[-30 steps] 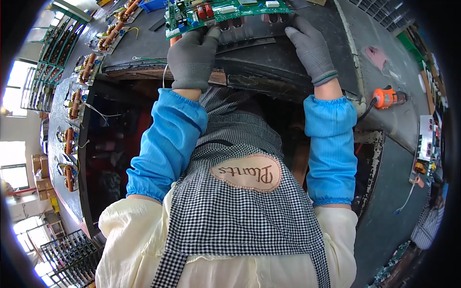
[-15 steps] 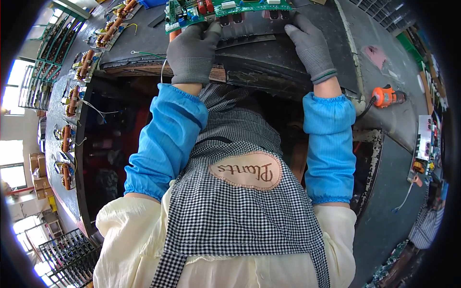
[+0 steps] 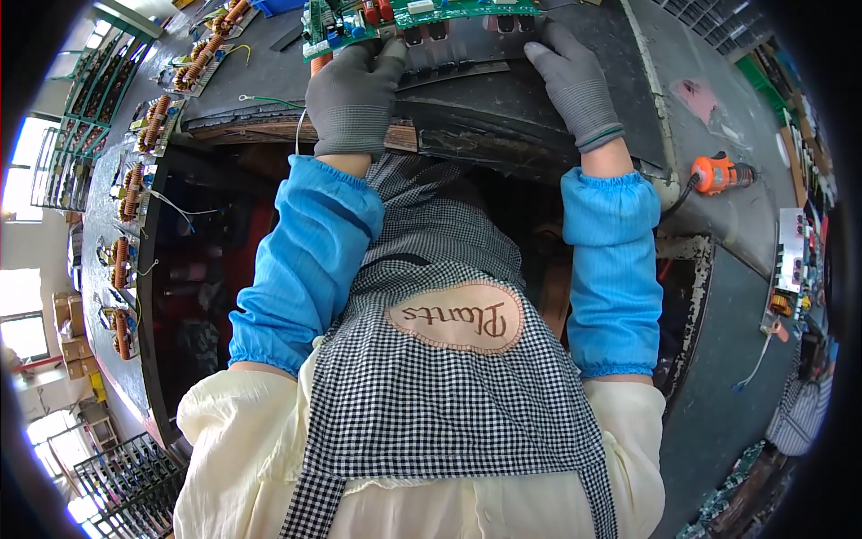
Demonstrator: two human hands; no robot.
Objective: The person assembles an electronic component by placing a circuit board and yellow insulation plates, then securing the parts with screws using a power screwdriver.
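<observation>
A green circuit board with red, blue and black components is at the top of the view, partly cut off by the upper edge. Below its near edge shows a shiny grey metal plate carrying black parts. Grey-gloved, my left hand grips the board's left end, its thumb at the near edge. My right hand, in a matching glove, closes round the right end with the thumb against the plate; its other fingertips are hidden. A white wire hangs beside my left wrist.
Copper-coil assemblies with loose wires line the bench on the left. An orange corded power tool lies to the right, near a pink cloth. Another circuit board sits at the far right. The worn dark bench edge runs below my hands.
The whole view has shifted slightly to the left. Both hands keep their hold on the circuit board, with hardly any movement against the bench.
</observation>
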